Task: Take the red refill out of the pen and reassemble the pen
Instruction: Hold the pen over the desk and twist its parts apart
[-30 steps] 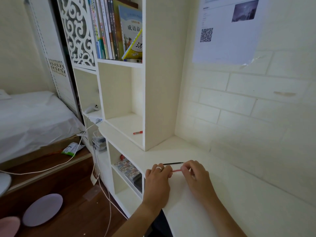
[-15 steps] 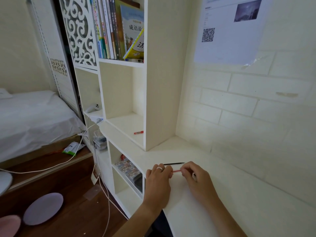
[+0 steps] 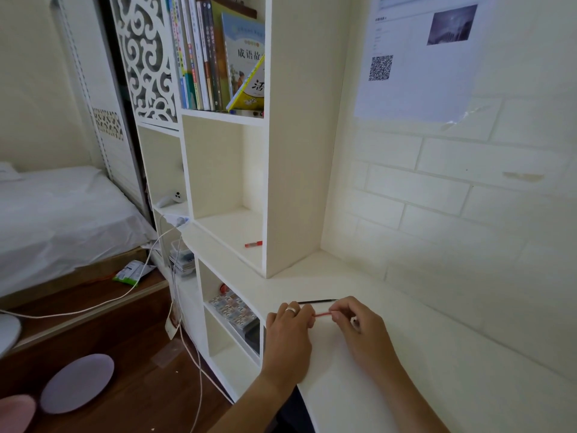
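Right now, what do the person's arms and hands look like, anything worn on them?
Both forearms are bare, with no sleeves, watch or gloves in view. The left hand wears one plain silver-coloured ring on a finger. The right hand shows no ring or other jewellery on the parts that can be seen.

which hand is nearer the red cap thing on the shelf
Left. The left hand sits on the desk below and slightly right of the red piece on the shelf; the right hand is farther right, beyond the red refill held between them.
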The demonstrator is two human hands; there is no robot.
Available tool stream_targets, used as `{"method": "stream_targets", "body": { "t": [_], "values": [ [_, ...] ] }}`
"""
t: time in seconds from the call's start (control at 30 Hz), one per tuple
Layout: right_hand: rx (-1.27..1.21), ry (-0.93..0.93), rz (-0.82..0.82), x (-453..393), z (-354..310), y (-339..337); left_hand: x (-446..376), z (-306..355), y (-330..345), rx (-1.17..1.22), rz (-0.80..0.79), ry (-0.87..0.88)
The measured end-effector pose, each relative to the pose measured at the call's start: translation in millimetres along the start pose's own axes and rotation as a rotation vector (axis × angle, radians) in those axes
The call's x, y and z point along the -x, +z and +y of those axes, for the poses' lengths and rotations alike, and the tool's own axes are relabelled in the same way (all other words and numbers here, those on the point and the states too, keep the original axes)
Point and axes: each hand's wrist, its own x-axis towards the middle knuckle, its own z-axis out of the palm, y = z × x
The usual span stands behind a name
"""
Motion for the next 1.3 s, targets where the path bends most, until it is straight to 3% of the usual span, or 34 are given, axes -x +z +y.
{"method": "stream_targets", "body": {
  "t": [1.3],
  "values": [
    [-0.027, 0.025, 0.044, 0, -6, -2, -2, -2, 1, 0.014, -0.014, 0.005]
  ]
}}
